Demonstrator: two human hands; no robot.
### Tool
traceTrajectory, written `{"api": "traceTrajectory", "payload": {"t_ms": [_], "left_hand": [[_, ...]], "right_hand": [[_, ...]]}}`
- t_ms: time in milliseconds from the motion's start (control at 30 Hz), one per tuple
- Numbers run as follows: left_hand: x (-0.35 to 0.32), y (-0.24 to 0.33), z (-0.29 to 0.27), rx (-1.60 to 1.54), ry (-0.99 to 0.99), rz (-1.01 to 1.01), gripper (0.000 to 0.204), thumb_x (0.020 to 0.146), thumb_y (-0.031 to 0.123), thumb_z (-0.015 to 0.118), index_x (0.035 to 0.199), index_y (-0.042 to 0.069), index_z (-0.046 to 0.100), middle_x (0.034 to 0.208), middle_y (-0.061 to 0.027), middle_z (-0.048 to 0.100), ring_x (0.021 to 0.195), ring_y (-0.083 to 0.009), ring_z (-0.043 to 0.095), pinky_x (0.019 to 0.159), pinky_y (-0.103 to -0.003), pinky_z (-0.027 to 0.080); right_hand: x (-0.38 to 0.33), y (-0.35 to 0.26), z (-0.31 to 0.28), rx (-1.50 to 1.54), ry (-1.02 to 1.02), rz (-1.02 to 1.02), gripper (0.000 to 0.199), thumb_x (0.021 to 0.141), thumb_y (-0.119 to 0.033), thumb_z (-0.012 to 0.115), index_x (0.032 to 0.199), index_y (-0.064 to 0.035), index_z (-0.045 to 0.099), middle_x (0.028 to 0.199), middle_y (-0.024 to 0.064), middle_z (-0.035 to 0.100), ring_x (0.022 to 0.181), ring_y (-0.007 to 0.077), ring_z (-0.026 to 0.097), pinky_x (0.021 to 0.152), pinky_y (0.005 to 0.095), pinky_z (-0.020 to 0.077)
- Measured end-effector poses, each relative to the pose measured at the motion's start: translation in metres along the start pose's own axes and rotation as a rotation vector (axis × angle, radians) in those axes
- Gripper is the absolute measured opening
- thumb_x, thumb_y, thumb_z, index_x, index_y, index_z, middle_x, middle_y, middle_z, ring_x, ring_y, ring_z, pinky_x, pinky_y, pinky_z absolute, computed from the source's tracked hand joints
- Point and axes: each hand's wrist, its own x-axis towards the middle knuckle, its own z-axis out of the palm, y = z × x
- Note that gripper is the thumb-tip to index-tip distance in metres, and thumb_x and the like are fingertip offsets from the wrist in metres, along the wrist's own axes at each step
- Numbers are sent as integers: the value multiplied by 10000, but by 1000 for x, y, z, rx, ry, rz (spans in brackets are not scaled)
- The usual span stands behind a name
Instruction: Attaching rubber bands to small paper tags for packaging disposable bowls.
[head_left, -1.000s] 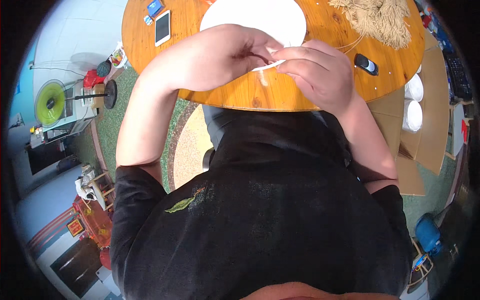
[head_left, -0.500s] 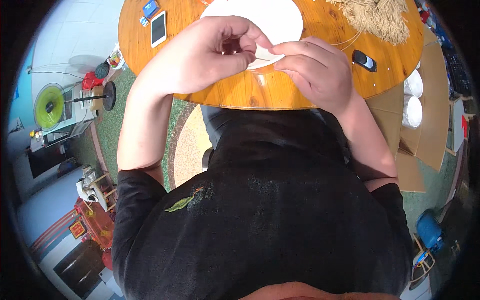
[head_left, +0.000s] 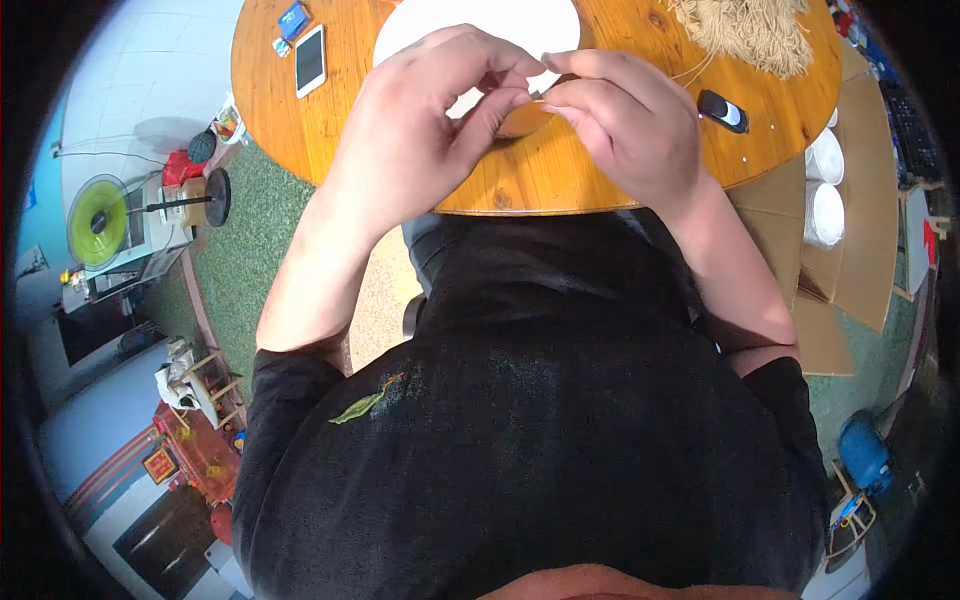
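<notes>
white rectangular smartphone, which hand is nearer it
Left. The left hand is right of the white rectangular smartphone and nearer the person; the right hand is farther right.

Left hand (head_left: pixel 425 125) was turned, its wrist (head_left: pixel 365 205) straightened | left forearm (head_left: pixel 318 265) was drawn inward | right hand (head_left: pixel 640 125) was shifted slightly away from the table's near edge (head_left: pixel 540 208) | an orange patch (head_left: pixel 522 122) was exposed below the fingertips (head_left: pixel 517 97), where a white rim had been shown
</notes>
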Motion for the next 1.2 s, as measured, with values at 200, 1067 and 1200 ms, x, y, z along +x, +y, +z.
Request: {"api": "traceTrajectory", "payload": {"t_ms": [200,1067,1200], "left_hand": [[-5,-4,7,-250,9,-196,318,948,-87,754,1254,-34,683,1068,-85,757,1033,-161,745,958,-305,602],[14,-51,50,-998,4,365,637,842,-190,683,1430,14,550,1117,-15,608,966,-96,611,891,-257,519],[15,-44,45,-971,26,333,646,835,-192,695,1428,17,543,1123,-24,612,961,-101,613,883,-257,522]], "right_hand": [[5,0,-2,2,1,21,182,782,-56,843,920,-131,751,1045,12,744,886,246,740,762,341,614],[39,-23,-41,330,-223,594,182,911,28,788,1089,-3,759,795,-10,698,631,36,538,580,210,423],[51,-28,-44,425,-245,645,159,905,39,777,1058,9,745,801,-7,691,649,20,532,593,200,422]]}}
